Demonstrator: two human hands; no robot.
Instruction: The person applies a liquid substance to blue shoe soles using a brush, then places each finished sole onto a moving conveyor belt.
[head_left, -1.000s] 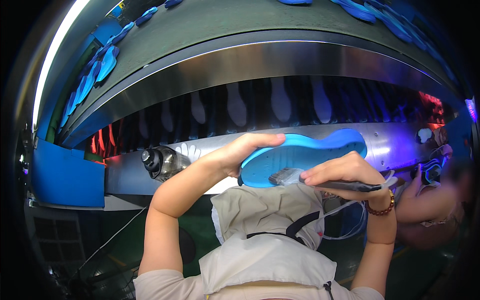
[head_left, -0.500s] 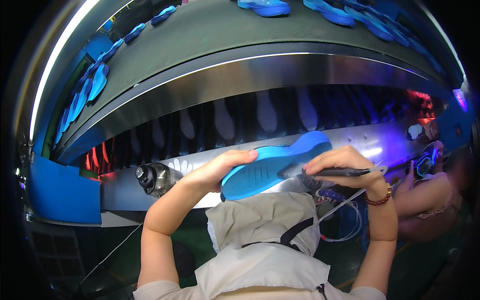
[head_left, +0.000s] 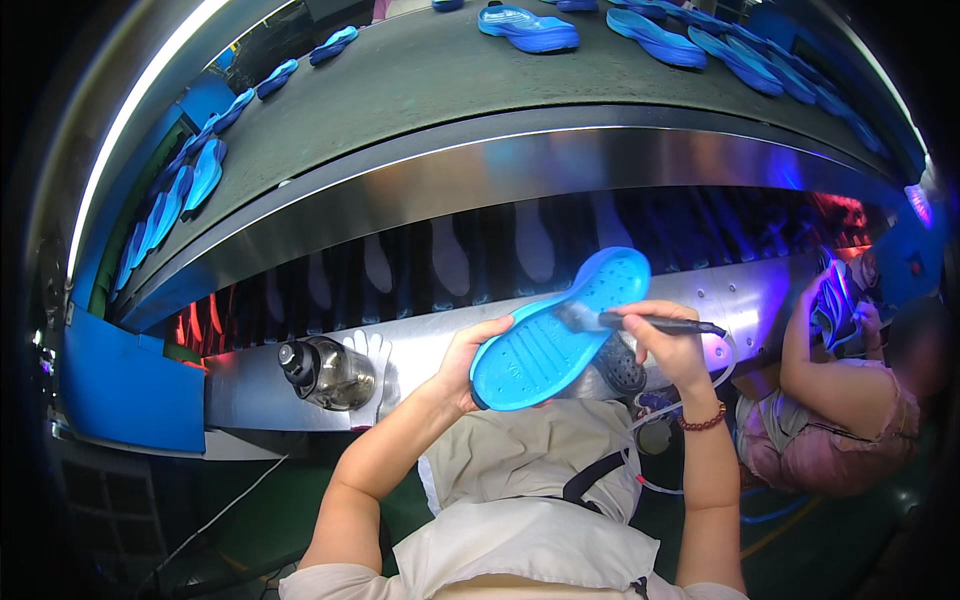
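A bright blue shoe sole (head_left: 530, 362) is tilted in front of me, its grooved and dotted face up. My left hand (head_left: 466, 362) is closed on its left edge, thumb on the rim and fingers underneath. Between the fingers of my right hand (head_left: 672, 348) is a dark-handled brush (head_left: 682, 326) with a pale, thin tube (head_left: 732, 358) running from its back end. The bristles rest on the middle of the sole's face. Partly hidden behind the sole lies a dark grey perforated piece (head_left: 622, 368), whose kind I cannot make out.
A clear bottle with a black cap (head_left: 338, 375) stands on the metal ledge (head_left: 250, 385), beside a white glove (head_left: 374, 352). Beyond, a green conveyor belt (head_left: 400, 95) carries several blue soles (head_left: 530, 30). At the right sits another person (head_left: 840, 400), hands on a shoe-like piece.
The sole has turned so its face shows more fully. My right hand has moved slightly left and down, and the brush has shifted along the sole. The person at right has raised their arms.
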